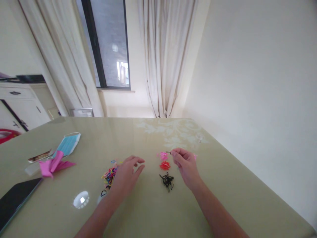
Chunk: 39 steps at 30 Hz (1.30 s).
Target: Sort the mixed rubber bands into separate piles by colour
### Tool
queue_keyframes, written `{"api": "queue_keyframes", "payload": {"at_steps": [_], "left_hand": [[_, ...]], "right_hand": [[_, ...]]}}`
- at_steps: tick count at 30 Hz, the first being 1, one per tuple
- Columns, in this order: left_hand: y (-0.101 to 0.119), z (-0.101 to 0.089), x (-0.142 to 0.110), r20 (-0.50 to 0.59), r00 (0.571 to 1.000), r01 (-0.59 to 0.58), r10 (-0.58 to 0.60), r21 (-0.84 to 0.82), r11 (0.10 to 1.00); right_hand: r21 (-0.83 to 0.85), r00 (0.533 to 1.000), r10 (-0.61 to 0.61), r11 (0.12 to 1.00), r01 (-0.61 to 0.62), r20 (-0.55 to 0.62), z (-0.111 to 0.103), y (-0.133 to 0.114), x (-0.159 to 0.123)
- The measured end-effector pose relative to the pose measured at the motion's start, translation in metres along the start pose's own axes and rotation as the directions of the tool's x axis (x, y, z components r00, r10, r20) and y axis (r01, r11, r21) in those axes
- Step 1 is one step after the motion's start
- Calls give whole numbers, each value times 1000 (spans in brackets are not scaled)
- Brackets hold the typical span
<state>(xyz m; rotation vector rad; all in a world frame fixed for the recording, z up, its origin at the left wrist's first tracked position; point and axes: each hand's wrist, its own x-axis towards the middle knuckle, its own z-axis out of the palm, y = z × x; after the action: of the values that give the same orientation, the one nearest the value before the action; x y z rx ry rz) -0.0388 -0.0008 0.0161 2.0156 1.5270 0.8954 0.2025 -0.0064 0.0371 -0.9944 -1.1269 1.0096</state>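
My right hand (185,165) hovers over the table with thumb and forefinger pinched on a small dark elastic band (168,152), just right of a pink pile of bands (163,156). Below that lie a red pile (164,166) and a black pile (167,181). My left hand (127,175) rests lower left of these, fingers loosely spread and holding nothing, beside a mixed heap of coloured bands (110,174).
The olive table (153,211) also carries a blue face mask (68,143), a pink folded paper (53,164), a dark tablet (15,200) at the left edge and a small white round object (81,199). A wall runs along the right; curtains and a window stand behind.
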Motion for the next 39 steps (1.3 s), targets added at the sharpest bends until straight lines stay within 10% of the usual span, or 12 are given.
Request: {"api": "queue_keyframes", "payload": {"at_steps": [4, 10, 14, 21, 26, 39], "left_hand": [[-31, -16, 4, -68, 997, 74, -46, 506, 859], [-46, -14, 10, 46, 989, 92, -140, 549, 831], [-47, -12, 13, -1, 997, 67, -80, 561, 825], [-29, 0, 13, -108, 994, 11, 7, 162, 987], [-1, 18, 3, -6, 999, -50, 49, -191, 980], [15, 20, -7, 91, 993, -53, 77, -241, 969]], "right_hand": [[24, 999, -21, 999, 22, -32, -13, -15, 6], [-198, 985, 50, 980, -16, 166, -28, -22, 8], [-548, 883, 195, 832, 82, 427, -33, -12, 8], [-755, 886, 313, 653, 61, 343, -32, 17, 12], [-580, 903, 184, 811, 85, 389, -17, 15, 9], [-465, 926, -51, 854, 234, 373, 0, 10, -3]]}}
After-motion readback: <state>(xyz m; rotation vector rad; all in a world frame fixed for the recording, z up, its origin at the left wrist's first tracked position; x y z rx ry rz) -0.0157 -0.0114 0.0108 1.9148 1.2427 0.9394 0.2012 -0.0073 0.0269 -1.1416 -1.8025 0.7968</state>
